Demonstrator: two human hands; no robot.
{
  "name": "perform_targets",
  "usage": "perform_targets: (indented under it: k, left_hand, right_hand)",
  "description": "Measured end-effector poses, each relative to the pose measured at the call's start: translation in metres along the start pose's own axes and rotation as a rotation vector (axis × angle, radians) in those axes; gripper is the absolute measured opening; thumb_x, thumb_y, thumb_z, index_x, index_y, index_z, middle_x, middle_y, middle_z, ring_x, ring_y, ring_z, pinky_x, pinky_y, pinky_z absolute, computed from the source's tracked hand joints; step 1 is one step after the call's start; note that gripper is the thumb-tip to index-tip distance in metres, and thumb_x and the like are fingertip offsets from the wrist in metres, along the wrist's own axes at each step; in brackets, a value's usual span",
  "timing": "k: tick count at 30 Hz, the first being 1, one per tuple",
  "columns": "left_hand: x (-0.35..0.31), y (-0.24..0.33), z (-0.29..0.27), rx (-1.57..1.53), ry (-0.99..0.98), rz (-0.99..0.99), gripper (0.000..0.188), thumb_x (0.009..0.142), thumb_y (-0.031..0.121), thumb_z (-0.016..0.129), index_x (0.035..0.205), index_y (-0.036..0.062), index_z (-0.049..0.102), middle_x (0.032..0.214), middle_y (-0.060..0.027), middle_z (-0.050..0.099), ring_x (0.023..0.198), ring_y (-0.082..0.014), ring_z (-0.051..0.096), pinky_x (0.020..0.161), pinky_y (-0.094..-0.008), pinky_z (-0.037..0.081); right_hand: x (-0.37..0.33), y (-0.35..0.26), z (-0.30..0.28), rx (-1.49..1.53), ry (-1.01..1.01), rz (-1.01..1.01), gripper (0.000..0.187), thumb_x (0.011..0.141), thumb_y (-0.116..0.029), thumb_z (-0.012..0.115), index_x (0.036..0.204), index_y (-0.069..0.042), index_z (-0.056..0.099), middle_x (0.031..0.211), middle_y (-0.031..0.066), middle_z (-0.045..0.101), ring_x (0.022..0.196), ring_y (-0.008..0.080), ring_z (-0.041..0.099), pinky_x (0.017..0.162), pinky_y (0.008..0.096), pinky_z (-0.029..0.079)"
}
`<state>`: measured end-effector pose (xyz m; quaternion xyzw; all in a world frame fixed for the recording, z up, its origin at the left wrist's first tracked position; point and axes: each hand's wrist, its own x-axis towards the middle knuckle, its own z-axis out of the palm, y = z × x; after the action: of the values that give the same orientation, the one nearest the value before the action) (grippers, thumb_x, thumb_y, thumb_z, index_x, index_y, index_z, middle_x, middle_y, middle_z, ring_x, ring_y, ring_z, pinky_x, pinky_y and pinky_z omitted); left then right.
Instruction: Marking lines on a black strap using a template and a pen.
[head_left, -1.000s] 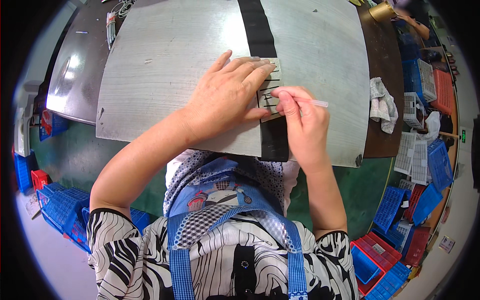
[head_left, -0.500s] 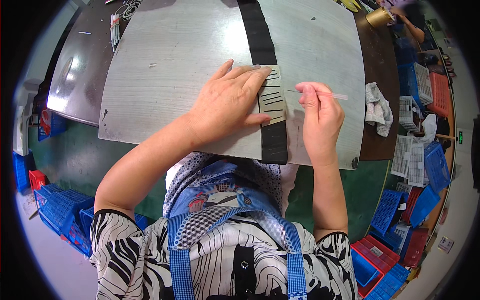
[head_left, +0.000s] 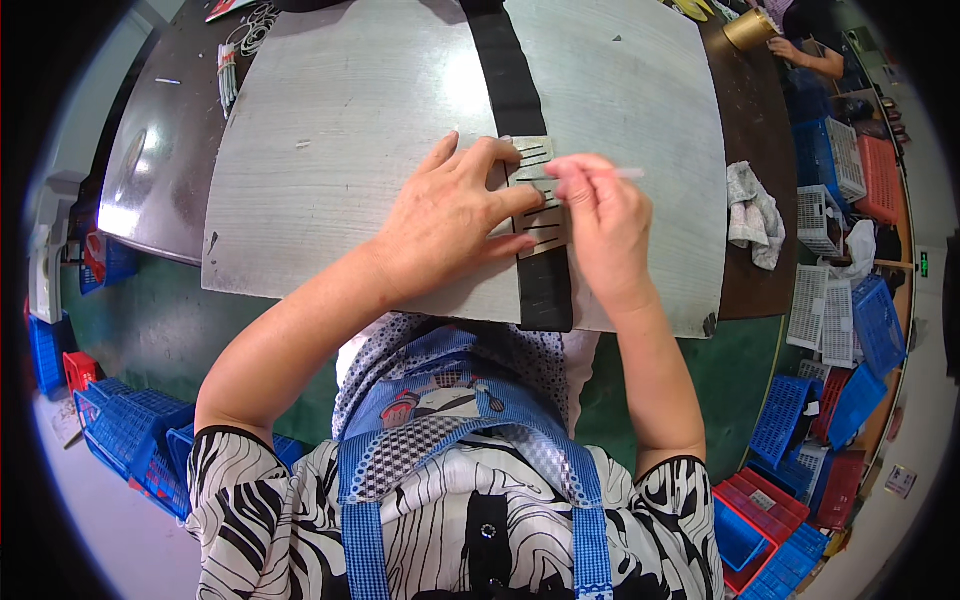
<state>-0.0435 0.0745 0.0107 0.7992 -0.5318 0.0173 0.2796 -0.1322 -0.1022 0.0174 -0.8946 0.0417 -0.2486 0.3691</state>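
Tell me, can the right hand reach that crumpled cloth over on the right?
Probably yes: the way across the board from the right hand to the cloth looks free. But that hand holds a thin pale stick, so grabbing might be awkward.

The left hand (head_left: 450,210) rests with spread fingers on a slotted plate (head_left: 540,232), which lies on a black strip (head_left: 508,90) upon the grey board (head_left: 350,120), while the right hand (head_left: 610,225) holds a thin pale stick (head_left: 630,173) at the plate's right edge.
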Motion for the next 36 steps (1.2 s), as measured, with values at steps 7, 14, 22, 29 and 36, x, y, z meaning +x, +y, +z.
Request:
perform_targets:
  k: [7,14,22,29,36]
  left_hand:
    - [-0.004,0.002,0.002,0.027,-0.008,0.004,0.036,0.083,0.032,0.080,0.115,0.0199,0.073,0.118,-0.0102,0.059,0.121,-0.0282,0.057,0.108,-0.0447,0.042]
    - [-0.007,0.004,0.003,0.075,0.033,0.029,0.031,0.085,0.034,0.078,0.111,0.0182,0.071,0.115,-0.0083,0.059,0.110,-0.0249,0.064,0.116,-0.0585,0.037]
    - [-0.006,0.003,0.002,0.073,0.043,0.041,0.031,0.085,0.033,0.078,0.110,0.0174,0.069,0.111,-0.0072,0.058,0.111,-0.0239,0.062,0.115,-0.0582,0.038]
    - [-0.006,0.003,0.001,0.086,0.025,0.039,0.028,0.084,0.034,0.077,0.104,0.0159,0.068,0.115,-0.0067,0.059,0.111,-0.0231,0.061,0.112,-0.0563,0.040]
    - [-0.003,0.004,-0.001,0.079,-0.038,0.035,0.025,0.085,0.033,0.076,0.103,0.0177,0.068,0.124,-0.0046,0.063,0.121,-0.0239,0.060,0.114,-0.0575,0.040]
  right_hand:
    - [0.006,0.002,0.012,0.041,-0.006,0.000,0.020,0.103,-0.017,0.058,0.094,-0.004,0.070,0.082,0.0113,0.068,0.070,0.0292,0.066,0.066,0.0397,0.052]
    - [0.018,0.000,0.002,-0.052,-0.007,0.052,0.019,0.103,-0.016,0.060,0.095,-0.003,0.071,0.083,0.0115,0.068,0.073,0.0300,0.067,0.068,0.0392,0.052]
    - [0.027,0.002,0.006,-0.167,0.029,-0.015,0.014,0.100,-0.014,0.063,0.095,-0.003,0.070,0.089,0.0134,0.069,0.077,0.0336,0.067,0.070,0.0407,0.053]
    - [0.036,0.005,0.001,-0.184,-0.066,0.032,0.016,0.100,-0.016,0.063,0.093,-0.003,0.069,0.087,0.0132,0.068,0.078,0.0348,0.066,0.070,0.0414,0.053]
    - [0.039,0.000,0.023,-0.060,-0.066,-0.125,0.016,0.101,-0.015,0.062,0.094,-0.003,0.069,0.085,0.0128,0.068,0.077,0.0346,0.066,0.070,0.0428,0.053]
